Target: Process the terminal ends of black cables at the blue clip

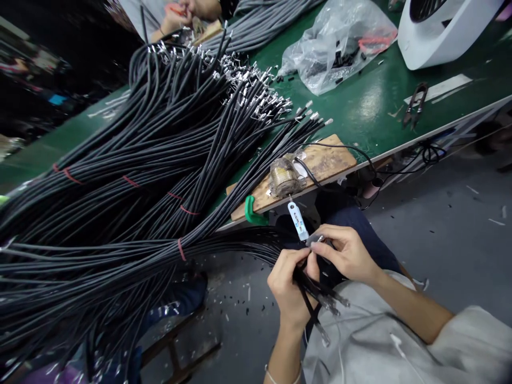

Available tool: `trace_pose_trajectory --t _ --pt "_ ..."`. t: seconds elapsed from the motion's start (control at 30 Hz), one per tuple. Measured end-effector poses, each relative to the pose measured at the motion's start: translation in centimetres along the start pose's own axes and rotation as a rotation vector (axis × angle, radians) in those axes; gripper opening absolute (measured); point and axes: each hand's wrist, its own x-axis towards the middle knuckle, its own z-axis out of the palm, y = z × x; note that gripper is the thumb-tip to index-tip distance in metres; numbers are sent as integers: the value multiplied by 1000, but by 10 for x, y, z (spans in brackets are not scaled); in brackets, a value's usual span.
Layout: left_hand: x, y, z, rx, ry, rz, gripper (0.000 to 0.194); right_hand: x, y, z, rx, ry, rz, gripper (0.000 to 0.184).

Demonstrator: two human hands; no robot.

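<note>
My left hand (290, 285) is closed around several black cables (320, 296), whose stripped ends hang below it toward my lap. Its thumb and forefinger meet close to my right hand (346, 253), which pinches the end of one cable; silvery wire tips show at its fingers. Right above the fingertips is a light-blue flat tag-like piece (298, 221), hanging from a small taped device (286, 176) on a wooden board (330, 160). The exact contact between that piece and the cable end is hidden by my fingers.
Large bundles of black cables (160, 144), tied with red bands, cover the green table (372, 101). A green clamp (254, 210) grips the board's edge. Farther back are a plastic bag (320, 32), snips (416, 104) and a white appliance (440, 42). Another person's hands (176, 18) work across the table.
</note>
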Motion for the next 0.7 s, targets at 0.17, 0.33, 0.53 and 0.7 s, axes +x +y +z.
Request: trace_pose_trajectory --t 0.17,0.33,0.53,0.7 --pt "-7 -1 7 96 100 64 11 -10 8 15 -235 238 -169 28" --pt "-6 -2 4 81 103 -9 6 -2 20 17 -428 337 -586 20" --pt "9 -6 -13 -206 -46 -65 7 5 15 7 193 -45 -291 23" --pt "15 -10 -15 -374 -61 18 11 4 15 11 906 -306 326 35"
